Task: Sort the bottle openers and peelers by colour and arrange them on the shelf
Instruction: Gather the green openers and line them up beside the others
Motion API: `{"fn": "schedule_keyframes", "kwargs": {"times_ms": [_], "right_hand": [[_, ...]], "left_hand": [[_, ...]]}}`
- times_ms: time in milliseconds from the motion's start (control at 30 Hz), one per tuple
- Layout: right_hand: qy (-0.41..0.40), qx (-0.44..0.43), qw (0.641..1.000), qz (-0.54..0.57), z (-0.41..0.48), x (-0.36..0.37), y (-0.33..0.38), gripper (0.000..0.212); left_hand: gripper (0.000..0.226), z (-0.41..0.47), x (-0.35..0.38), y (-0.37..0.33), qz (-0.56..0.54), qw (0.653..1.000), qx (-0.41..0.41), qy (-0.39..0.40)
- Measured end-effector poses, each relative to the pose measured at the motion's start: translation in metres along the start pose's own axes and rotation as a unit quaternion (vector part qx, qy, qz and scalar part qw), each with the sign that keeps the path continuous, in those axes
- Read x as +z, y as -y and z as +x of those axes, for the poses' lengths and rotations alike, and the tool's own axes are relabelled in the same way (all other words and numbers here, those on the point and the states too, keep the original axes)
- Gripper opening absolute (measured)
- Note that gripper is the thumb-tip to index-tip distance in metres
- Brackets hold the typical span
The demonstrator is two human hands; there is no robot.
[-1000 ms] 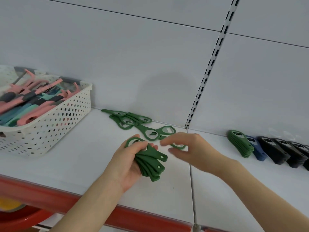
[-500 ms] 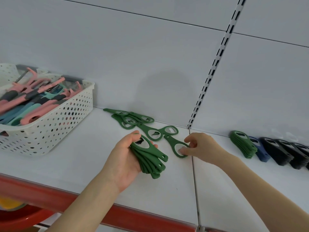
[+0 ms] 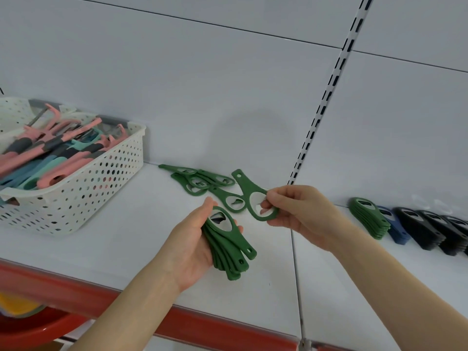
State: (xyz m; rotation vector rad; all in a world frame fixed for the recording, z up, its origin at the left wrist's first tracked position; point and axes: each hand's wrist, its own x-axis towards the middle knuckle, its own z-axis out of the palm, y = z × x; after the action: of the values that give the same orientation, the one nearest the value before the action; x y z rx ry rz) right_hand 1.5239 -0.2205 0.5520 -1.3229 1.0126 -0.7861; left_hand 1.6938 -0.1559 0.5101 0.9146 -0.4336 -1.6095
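On a white shelf (image 3: 101, 249), seen from the head camera, two bare hands hold green bottle openers. The left hand (image 3: 187, 249), palm up, curls fingers and thumb round a fanned stack (image 3: 228, 247) of green openers. Their ring ends point toward the wall, and their handle ends, each with a small hole, point toward the shelf's front edge. The right hand (image 3: 298, 211) pinches a single opener (image 3: 253, 198) by its ring, thumb and fingertips closed on the rim. Its handle tilts up and back toward the wall. It appears lifted off the shelf, near the stack but apart from it. Behind both hands, a few loose openers (image 3: 197, 182) lie overlapping by the back wall.

Judging from this, the step is collecting the green ones. The next move likely calls for turning the pinched opener so its handle matches the stack, then laying it on top.

Each opener is flat and matte dark green, with an oval ring holding a metal tooth. At far right, sorted sets lean in a row: a green group (image 3: 367, 219), a blue group (image 3: 397, 226) and a black group (image 3: 430, 229). At left, a white perforated basket (image 3: 88, 193) holds pink, teal and grey peelers (image 3: 50, 158).
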Motion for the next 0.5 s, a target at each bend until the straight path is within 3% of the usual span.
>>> {"fn": "schedule_keyframes", "kwargs": {"times_ms": [67, 200, 267, 367, 500], "right_hand": [[0.016, -0.039, 0.999, 0.003, -0.001, 0.008, -0.003, 0.01], [0.048, -0.165, 0.978, -0.119, -0.002, 0.021, -0.007, 0.016], [0.096, -0.171, 0.966, -0.167, -0.004, 0.024, -0.008, 0.025], [0.106, -0.164, 0.958, -0.211, -0.006, 0.025, -0.01, 0.038], [0.034, -0.128, 0.98, -0.149, -0.002, 0.029, -0.008, 0.017]], "left_hand": [[0.033, -0.001, 0.0, -0.001, -0.003, 1.0, -0.014, 0.009], [0.049, -0.002, -0.002, -0.004, -0.018, 0.996, -0.053, 0.07], [0.053, -0.004, -0.002, -0.005, -0.024, 0.992, -0.065, 0.102], [0.036, -0.006, -0.003, -0.006, -0.024, 0.992, -0.051, 0.113], [0.039, -0.006, -0.002, -0.005, 0.012, 0.996, -0.023, 0.09]]}}
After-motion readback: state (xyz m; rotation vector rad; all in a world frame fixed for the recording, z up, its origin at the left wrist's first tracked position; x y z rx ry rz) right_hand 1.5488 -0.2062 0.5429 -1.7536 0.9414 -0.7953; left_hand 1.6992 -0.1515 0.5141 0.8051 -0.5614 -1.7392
